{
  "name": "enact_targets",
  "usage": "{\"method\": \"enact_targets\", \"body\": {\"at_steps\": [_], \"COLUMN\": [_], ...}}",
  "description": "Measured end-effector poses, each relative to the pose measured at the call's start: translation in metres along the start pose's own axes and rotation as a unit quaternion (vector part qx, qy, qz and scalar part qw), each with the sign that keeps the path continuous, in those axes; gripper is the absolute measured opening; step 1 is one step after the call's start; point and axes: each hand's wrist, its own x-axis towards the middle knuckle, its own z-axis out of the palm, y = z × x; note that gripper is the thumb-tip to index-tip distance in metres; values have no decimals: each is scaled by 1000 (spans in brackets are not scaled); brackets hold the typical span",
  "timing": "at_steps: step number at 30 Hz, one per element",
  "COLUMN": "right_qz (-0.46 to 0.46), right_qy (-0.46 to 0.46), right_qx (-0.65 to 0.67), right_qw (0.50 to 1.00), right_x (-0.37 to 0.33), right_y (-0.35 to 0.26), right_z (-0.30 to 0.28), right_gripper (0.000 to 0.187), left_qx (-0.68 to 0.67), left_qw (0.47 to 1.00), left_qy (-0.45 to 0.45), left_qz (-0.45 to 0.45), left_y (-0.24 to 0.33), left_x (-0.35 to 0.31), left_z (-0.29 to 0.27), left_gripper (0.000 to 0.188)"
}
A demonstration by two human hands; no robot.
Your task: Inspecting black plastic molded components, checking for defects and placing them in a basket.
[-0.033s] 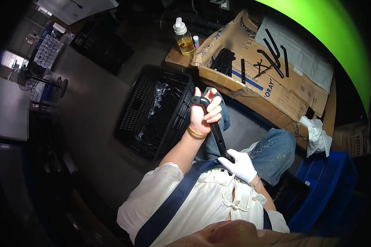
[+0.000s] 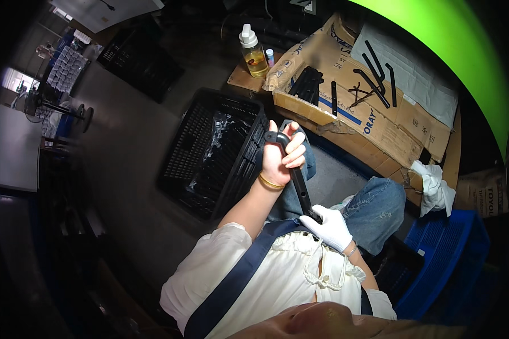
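A black bent bar (image 2: 300,183), like a handle with holes along it, slants across my lap. Its curved upper end lies in my bare left hand (image 2: 275,164), whose fingers curl round it below a yellow bangle. A white glove covers my right hand (image 2: 330,228), which is closed on the bar's lower end close to my waist. That lower end is partly hidden by the glove. Ahead on the right, similar black bars (image 2: 392,85) lie loose on flattened cardboard (image 2: 404,121), with a bundle of black pieces (image 2: 306,85) at its left side.
A black plastic crate (image 2: 175,144) holding plastic-wrapped dark pieces stands left of my legs. Beyond it are a bottle of yellow liquid (image 2: 255,61) and a small tube (image 2: 270,57). A crumpled white cloth (image 2: 435,189) hangs at the bench corner above a blue crate (image 2: 447,260).
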Motion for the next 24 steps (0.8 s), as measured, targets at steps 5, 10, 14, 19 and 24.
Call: {"method": "enact_targets", "body": {"at_steps": [5,10,14,19,24], "right_qz": [19,-5,18,101,89], "right_qy": [51,53,81,86,103], "right_qx": [5,183,69,47,35], "right_qw": [998,982,994,990,990], "right_x": [8,24,36,49,52], "right_y": [6,5,9,20,42], "right_z": [2,8,-3,-9,-9], "right_gripper": [29,18,20,25,22], "left_qx": [254,260,415,428,380], "left_qw": [940,925,662,511,340], "left_qy": [228,233,542,740,860], "left_qz": [-13,153,309,84,0], "left_y": [-60,28,210,262,222], "left_x": [-28,-67,-128,-266,-284], "left_z": [11,-41,-143,-270,-303], "left_gripper": [46,33,16,30,52]}}
